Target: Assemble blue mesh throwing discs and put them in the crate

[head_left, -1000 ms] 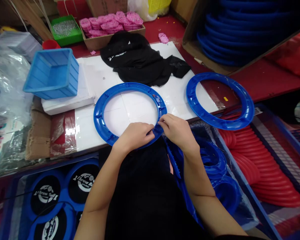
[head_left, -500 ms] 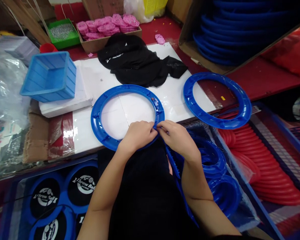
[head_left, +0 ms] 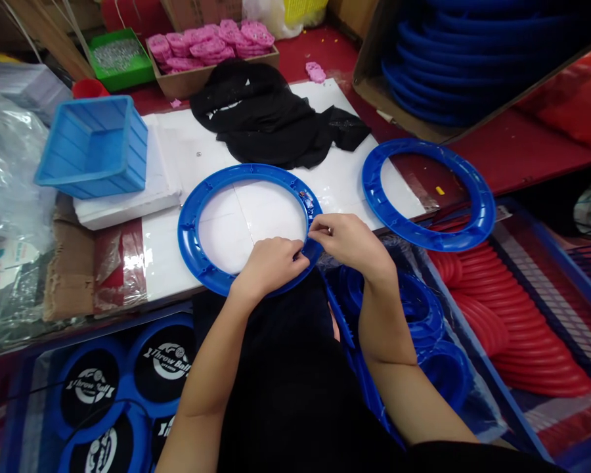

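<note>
A blue plastic ring lies on the white board, its ribbed, hollow side up. Small electronic-looking parts sit in its right side. My left hand is closed over the near right part of the ring, fingers curled on the band. My right hand is at the ring's right edge, thumb and fingertips pinched together; whatever is between them is too small to make out. To the right, a second blue ring lies partly over the table's edge. Black fabric pieces lie behind the first ring.
A light blue bin stands at the left. Behind are a green tray of small metal pieces and a carton of pink parts. Stacked blue rings fill a box at the right. Below are "Throw Ball" discs and red rings.
My right hand has risen slightly along the ring's right edge, away from my left hand's fingertips. My left hand stays nearly in place on the ring.
</note>
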A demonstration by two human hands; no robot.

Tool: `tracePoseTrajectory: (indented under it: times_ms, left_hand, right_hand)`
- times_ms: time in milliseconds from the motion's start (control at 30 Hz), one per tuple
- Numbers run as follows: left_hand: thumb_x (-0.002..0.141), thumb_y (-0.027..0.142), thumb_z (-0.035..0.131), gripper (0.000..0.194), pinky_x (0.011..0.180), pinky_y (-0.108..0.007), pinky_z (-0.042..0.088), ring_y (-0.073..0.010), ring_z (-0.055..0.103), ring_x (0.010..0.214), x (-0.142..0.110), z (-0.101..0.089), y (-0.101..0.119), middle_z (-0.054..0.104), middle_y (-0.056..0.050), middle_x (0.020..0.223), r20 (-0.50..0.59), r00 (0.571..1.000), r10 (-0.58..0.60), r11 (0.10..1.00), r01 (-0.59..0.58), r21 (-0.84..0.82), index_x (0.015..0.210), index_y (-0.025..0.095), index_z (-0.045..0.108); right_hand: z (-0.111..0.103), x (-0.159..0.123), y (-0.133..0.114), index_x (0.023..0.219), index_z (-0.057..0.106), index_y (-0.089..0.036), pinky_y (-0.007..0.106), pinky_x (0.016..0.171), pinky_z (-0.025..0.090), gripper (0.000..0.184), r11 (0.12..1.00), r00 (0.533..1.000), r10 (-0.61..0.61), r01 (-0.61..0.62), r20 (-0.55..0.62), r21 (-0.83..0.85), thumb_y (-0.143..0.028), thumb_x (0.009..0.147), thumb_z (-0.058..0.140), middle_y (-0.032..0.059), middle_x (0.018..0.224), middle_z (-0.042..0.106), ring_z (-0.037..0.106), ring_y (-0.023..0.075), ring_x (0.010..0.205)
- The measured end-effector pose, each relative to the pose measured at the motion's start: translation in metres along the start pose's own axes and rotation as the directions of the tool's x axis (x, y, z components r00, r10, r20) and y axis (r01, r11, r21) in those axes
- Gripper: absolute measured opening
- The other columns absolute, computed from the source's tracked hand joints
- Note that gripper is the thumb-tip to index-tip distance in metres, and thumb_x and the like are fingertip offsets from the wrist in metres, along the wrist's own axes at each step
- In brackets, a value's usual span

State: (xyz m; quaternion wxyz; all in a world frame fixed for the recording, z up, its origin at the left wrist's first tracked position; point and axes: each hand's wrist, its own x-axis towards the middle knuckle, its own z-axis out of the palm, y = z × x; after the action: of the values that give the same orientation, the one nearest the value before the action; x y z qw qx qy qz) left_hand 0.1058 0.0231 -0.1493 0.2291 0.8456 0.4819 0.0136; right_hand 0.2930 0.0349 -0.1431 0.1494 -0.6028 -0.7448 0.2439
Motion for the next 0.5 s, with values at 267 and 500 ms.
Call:
tracePoseTrajectory:
  times_ms: [267, 500]
  left_hand:
    - [0.098, 0.032, 0.047, 0.027, 0.066, -0.033, 0.04, -0.024, 0.071, 0.08, -0.004, -0.004, -0.008, 0.077, -0.005, 0.086, 0.004, 0.999, 0.037, 0.999, -0.037, -0.003, 0.081, 0.022, 0.066]
    - [0.104, 0.034, 0.045, 0.032, 0.077, -0.039, 0.054, -0.0322, 0.077, 0.093, -0.005, -0.011, 0.018, 0.079, -0.014, 0.107, 0.038, 0.998, -0.058, 0.993, 0.053, 0.108, 0.11, 0.016, 0.07]
  right_hand:
    - [0.009, -0.014, -0.018, 0.082, 0.065, -0.023, 0.032, 0.065, 0.024, 0.02, 0.968, 0.994, 0.107, -0.107, -0.01, -0.227, -0.016, 0.096, 0.053, 0.0036, 0.09, 0.073, 0.059, 0.0197, 0.08]
    - [0.023, -0.028, -0.027, 0.09, 0.066, -0.022, 0.035, 0.063, 0.021, 0.024, 0.93, 0.986, 0.157, -0.164, -0.047, -0.33, -0.017, 0.103, 0.047, 0.0058, 0.098, 0.072, 0.061, 0.02, 0.083]
